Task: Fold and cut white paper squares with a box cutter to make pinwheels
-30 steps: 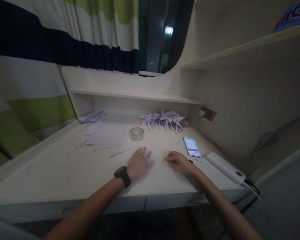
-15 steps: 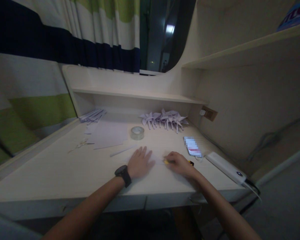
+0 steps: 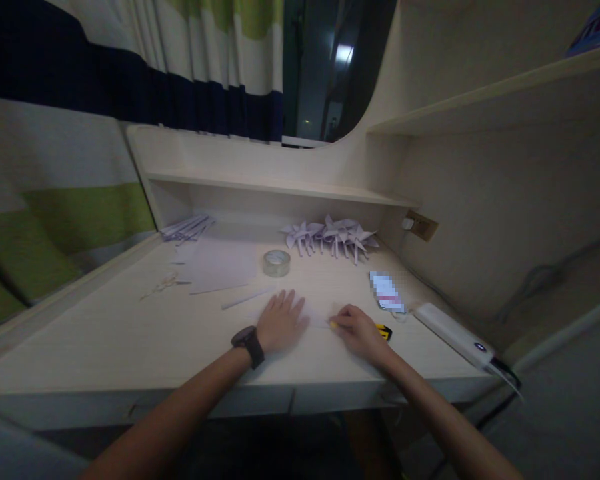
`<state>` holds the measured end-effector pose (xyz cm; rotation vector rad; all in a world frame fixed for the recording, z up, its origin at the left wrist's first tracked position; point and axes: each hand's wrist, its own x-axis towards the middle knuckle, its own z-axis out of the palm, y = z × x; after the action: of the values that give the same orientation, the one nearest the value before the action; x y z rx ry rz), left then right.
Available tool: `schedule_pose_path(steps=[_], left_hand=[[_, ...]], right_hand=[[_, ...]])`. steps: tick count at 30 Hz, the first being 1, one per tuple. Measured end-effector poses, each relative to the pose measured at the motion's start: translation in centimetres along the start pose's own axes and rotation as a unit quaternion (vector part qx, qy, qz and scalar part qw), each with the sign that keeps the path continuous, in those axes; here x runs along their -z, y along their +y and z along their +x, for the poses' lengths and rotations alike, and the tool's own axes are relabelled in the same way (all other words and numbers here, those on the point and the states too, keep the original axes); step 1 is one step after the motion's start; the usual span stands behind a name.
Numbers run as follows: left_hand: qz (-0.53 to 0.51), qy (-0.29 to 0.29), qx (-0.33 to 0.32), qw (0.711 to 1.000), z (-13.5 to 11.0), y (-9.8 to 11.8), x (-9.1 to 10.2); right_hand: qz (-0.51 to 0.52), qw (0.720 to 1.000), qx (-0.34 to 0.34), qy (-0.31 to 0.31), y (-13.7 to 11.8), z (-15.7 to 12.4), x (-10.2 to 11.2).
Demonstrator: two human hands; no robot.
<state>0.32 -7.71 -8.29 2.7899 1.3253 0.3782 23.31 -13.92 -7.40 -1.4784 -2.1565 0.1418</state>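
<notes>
My left hand lies flat with fingers spread on a pale sheet of paper at the desk's front middle; a dark watch is on that wrist. My right hand is closed round a yellow and black utility knife, whose yellow tip rests on the paper just right of the left hand. A roll of clear tape stands beyond the hands.
Several folded paper pinwheels lie at the back under a low shelf. Paper sheets, thin paper strips and scissors are to the left. A phone and a white power bank lie to the right.
The view has shifted slightly. My right hand has drawn the knife a little toward me; more of the knife's body shows behind the hand. The left hand stays flat.
</notes>
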Motion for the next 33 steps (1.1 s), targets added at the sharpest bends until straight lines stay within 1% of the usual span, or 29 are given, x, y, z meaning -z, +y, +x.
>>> schedule_pose_path(steps=[4,9,15,19,22,27,30,33], left_hand=[[0.013,-0.002,-0.012,1.0,0.0,-0.2,0.1],[0.017,-0.014,-0.03,0.999,0.0,-0.6,0.3],[0.008,-0.019,-0.035,0.999,0.1,-0.9,0.1],[-0.014,-0.026,-0.027,0.999,0.2,-1.0,0.1],[-0.028,-0.024,-0.036,0.999,0.1,-1.4,0.7],[-0.018,-0.02,-0.095,0.995,-0.5,-2.4,2.7],[0.005,-0.033,-0.13,0.991,-0.8,-2.2,3.8],[0.068,-0.049,-0.153,0.985,-1.1,-1.4,4.4]], right_hand=[[-0.006,1.0,0.027,0.001,0.5,0.1,-0.2],[-0.003,0.998,0.068,-0.012,0.5,0.4,0.3],[0.068,0.993,0.086,-0.037,0.9,0.5,0.7],[0.084,0.99,0.09,-0.065,0.8,0.6,1.4],[0.081,0.99,0.082,-0.077,0.5,0.6,1.8],[0.08,0.991,0.073,-0.08,0.7,0.7,1.6],[0.1,0.988,0.067,-0.096,0.9,0.8,1.7],[0.099,0.987,0.056,-0.116,1.1,1.0,2.4]])
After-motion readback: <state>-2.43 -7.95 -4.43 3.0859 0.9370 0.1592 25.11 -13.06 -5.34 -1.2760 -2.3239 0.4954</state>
